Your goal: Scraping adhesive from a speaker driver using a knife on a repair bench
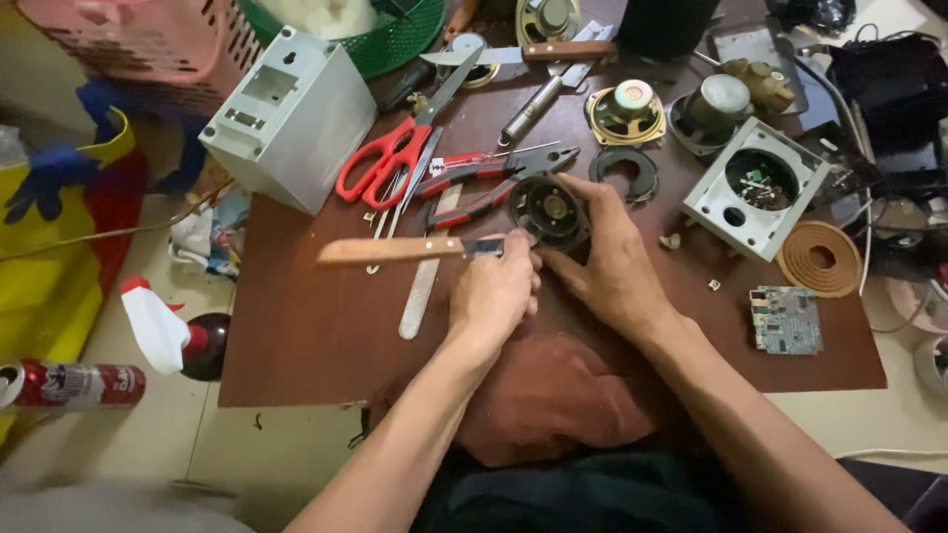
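My left hand [494, 291] grips a knife [400, 249] whose wooden handle sticks out to the left; its blade end meets a small round black speaker part [550, 210]. My right hand [612, 262] holds that speaker part from the right and behind, fingers wrapped around it. Both hands work over the near middle of a brown table [316, 336]. A brown cloth [563, 390] lies on my lap below the hands.
Red-handled scissors [385, 163], red pliers [484, 173], a metal file [423, 286], a second knife [523, 51], loose speakers [625, 111], a grey square housing [755, 188], a copper coil [818, 259], a circuit board [787, 321] and a white plastic box [291, 118] crowd the table. A spray can [74, 385] lies at left.
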